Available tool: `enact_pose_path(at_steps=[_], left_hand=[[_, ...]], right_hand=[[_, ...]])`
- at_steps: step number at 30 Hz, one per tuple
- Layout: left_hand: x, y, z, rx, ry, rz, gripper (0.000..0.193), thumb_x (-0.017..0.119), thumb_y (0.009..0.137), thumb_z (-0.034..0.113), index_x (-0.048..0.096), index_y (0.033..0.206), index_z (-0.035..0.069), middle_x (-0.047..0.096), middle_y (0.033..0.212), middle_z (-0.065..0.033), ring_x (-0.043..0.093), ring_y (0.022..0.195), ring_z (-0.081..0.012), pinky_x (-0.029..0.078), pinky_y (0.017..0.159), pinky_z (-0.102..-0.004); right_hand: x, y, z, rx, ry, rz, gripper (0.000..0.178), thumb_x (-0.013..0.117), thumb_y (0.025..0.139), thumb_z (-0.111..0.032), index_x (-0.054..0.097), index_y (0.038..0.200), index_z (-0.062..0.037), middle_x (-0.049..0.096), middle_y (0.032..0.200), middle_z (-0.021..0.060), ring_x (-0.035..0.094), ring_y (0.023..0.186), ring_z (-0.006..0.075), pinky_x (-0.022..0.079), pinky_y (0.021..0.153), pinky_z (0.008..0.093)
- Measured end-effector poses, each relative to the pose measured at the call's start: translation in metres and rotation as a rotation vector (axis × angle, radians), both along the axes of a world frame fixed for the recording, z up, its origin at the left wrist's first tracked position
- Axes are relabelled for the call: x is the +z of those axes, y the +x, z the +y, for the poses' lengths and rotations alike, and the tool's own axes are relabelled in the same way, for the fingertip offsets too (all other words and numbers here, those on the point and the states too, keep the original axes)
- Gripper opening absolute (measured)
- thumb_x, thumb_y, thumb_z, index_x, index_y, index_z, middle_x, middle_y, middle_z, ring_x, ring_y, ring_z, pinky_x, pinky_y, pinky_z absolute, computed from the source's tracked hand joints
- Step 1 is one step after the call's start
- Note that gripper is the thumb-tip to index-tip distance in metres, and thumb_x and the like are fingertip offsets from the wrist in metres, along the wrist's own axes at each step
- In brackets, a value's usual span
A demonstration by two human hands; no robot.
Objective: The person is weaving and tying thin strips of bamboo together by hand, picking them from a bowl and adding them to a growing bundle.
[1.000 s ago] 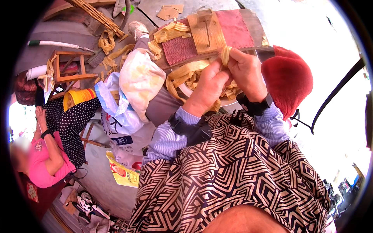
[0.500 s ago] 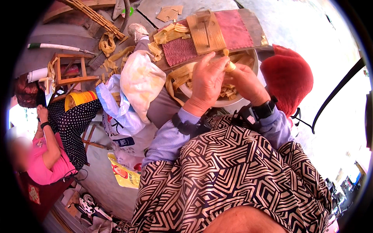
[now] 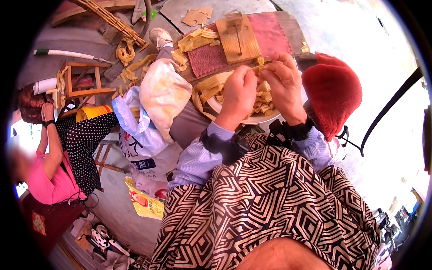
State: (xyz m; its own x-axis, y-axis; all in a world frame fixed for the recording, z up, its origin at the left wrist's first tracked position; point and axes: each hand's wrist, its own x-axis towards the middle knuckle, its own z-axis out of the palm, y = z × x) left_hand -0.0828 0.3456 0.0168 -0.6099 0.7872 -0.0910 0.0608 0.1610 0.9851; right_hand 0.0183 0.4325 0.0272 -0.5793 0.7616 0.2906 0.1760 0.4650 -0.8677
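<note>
Over a white bowl (image 3: 261,119), both hands (image 3: 263,85) seemingly pinch one straw strip (image 3: 259,61).

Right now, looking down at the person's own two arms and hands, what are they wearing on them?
Both hands, the left hand and the right hand, are bare: no gloves. Each forearm is covered by a pale lilac-blue sleeve with fine stripes, ending in a buttoned cuff. A black wristband circles the right wrist, and a dark strap wraps the left sleeve above the cuff. A black-and-cream geometric patterned garment covers the upper arms.

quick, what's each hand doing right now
left hand: closed, pinching a pale strip.
right hand: closed on the same strip.
</note>
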Motion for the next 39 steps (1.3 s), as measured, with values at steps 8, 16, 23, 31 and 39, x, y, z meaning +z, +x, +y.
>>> enact_pose_path(at_steps=[8,16,23,31,39], left_hand=[[0.009,-0.002,-0.038,-0.276,-0.095,0.137,0.021,0.051,0.097,0.021,0.057,0.092,0.002,0.055,0.066,-0.0051,0.054,0.054,-0.0175,0.042,0.05,-0.0315],[0.026,-0.037,-0.02,-0.33,-0.081,0.767,0.012,0.055,0.091,0.016,0.059,0.091,0.004,0.061,0.078,-0.0147,0.06,0.072,-0.0355,0.046,0.057,-0.0409],[0.033,-0.086,-0.003,-0.43,-0.111,0.15,0.018,0.053,0.095,0.014,0.06,0.101,-0.001,0.054,0.068,-0.0002,0.05,0.066,-0.0071,0.042,0.059,-0.025],[-0.015,-0.112,0.026,-0.128,-0.128,-0.017,0.016,0.055,0.089,0.013,0.059,0.093,-0.002,0.06,0.072,-0.0058,0.055,0.061,-0.0125,0.044,0.056,-0.0286],[-0.033,-0.109,0.018,0.002,-0.306,0.422,0.018,0.057,0.087,0.02,0.062,0.089,0.003,0.065,0.081,-0.0196,0.062,0.082,-0.0397,0.048,0.071,-0.0461]], right_hand=[[-0.009,-0.002,0.031,-0.024,-0.522,0.169,0.02,0.062,0.088,-0.007,0.063,0.108,-0.0016,0.06,0.112,0.007,0.057,0.096,0.0132,0.048,0.08,0.0262],[0.026,-0.01,0.057,0.595,-0.649,-0.263,0.021,0.065,0.088,-0.012,0.064,0.103,0.0027,0.067,0.087,0.0048,0.064,0.077,0.0107,0.052,0.072,0.0235],[0.026,-0.021,0.069,0.431,-0.705,-0.124,0.009,0.062,0.088,-0.006,0.066,0.093,0.0009,0.063,0.073,0.0005,0.058,0.061,0.0066,0.048,0.058,0.0202],[-0.007,-0.053,0.071,0.208,-0.272,-0.12,0.013,0.063,0.085,-0.006,0.066,0.096,0.0002,0.063,0.079,0.0043,0.059,0.069,0.0142,0.047,0.063,0.0261],[-0.006,-0.041,0.063,0.251,0.079,-0.252,0.013,0.066,0.078,-0.007,0.068,0.089,-0.0022,0.063,0.089,0.0151,0.061,0.079,0.0326,0.05,0.071,0.0372]])
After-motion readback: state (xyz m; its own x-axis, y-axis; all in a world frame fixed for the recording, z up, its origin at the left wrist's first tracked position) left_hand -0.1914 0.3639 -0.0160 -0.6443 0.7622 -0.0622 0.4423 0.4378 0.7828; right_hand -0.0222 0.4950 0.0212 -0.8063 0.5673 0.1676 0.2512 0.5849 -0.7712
